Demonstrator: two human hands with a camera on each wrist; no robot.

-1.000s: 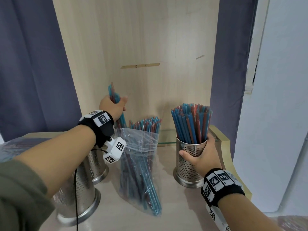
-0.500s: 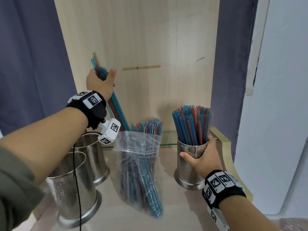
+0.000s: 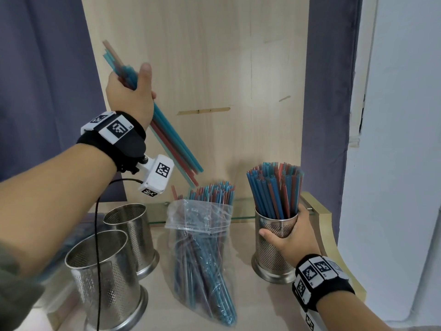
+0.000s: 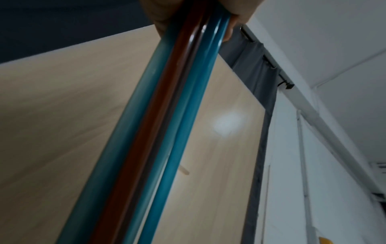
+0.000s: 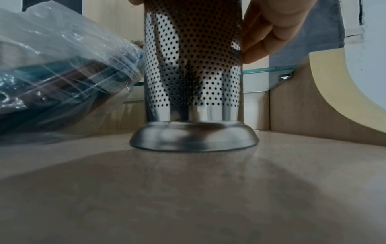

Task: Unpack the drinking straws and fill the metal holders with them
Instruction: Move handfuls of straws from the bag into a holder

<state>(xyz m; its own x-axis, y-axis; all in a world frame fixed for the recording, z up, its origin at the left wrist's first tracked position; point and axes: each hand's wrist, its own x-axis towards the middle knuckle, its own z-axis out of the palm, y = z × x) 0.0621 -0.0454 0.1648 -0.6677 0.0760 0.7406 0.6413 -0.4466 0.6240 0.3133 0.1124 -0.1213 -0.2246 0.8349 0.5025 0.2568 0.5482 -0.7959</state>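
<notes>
- A small bunch of straws (image 3: 167, 142), blue and red, is held in the air above the counter (image 3: 250, 304), slanting down to the right, its lower ends just above the open bag.
- The left hand (image 3: 130, 96) is curled round the upper part of that bunch, thumb up; the left wrist view shows the fingers (image 4: 229, 29) wrapped over the straws (image 4: 167, 115).
- Straws like these look light, smooth and thin-walled; I judge a hard squeeze would kink them and a loose hold would let single ones slide out, so a firm, even grip round the whole bunch near the middle or upper third seems best.
- The plastic bag (image 3: 202, 235) leans upright in the middle of the counter, mouth open, many straws standing out of it; the film is soft and crinkled and probably will not stay up alone once it empties.
- The right hand (image 3: 291, 237) grips the full holder (image 3: 274, 256) near its rim, fingers curled round the perforated wall (image 5: 194, 57); its base sits flat on the counter.
- That holder looks packed tight, so more straws may need pushing in among those there.
- Two empty holders stand at the left, the near one (image 3: 105, 283) and the far one (image 3: 133, 235) just beside each other.
</notes>
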